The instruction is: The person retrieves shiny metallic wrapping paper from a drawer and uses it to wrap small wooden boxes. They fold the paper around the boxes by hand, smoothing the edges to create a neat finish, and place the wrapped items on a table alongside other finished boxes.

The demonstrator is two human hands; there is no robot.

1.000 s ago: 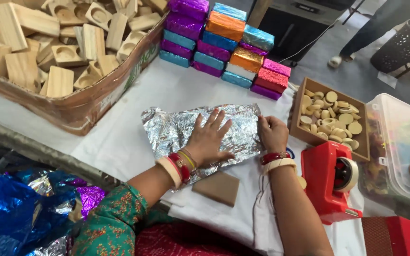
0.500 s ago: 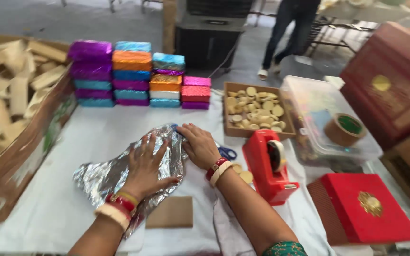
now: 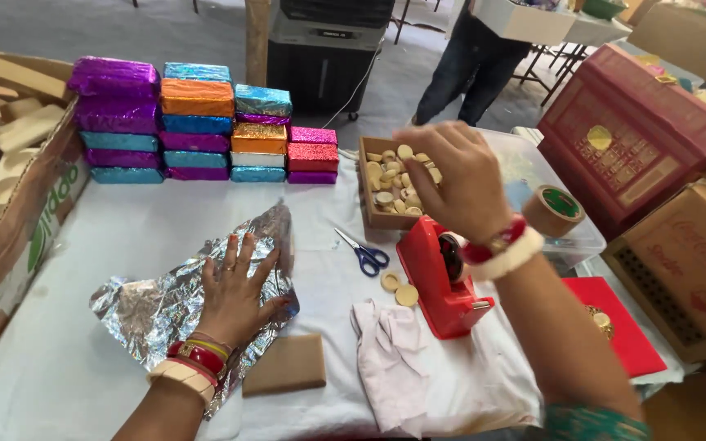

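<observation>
Nearest the front edge of the table (image 3: 108, 245), which wears a white cloth, a flat brown rectangular block (image 3: 286, 365) lies just beside a crumpled white rag (image 3: 394, 359). The left hand (image 3: 234, 290) rests palm down, fingers spread, flat on a sheet of silver foil (image 3: 149, 306). The foil is thin, shiny and heavily creased, its far corner curling up just beyond the fingertips; it lies left of the table's middle, directly under that hand and well apart from the other.

The right hand (image 3: 455, 175) hangs in the air above a red plastic tape dispenser (image 3: 443, 282), fingers curled loosely downward; whether it pinches anything cannot be told. Between the two hands lie blue-handled scissors (image 3: 363, 255) and two small round pale discs (image 3: 398, 288).

Farther back, an open cardboard tray (image 3: 367, 184) holds many such discs, partly behind the right hand. Toward the far left corner stand stacks of rectangular blocks wrapped in glittering purple, blue, orange and pink foil (image 3: 189, 122).
</observation>
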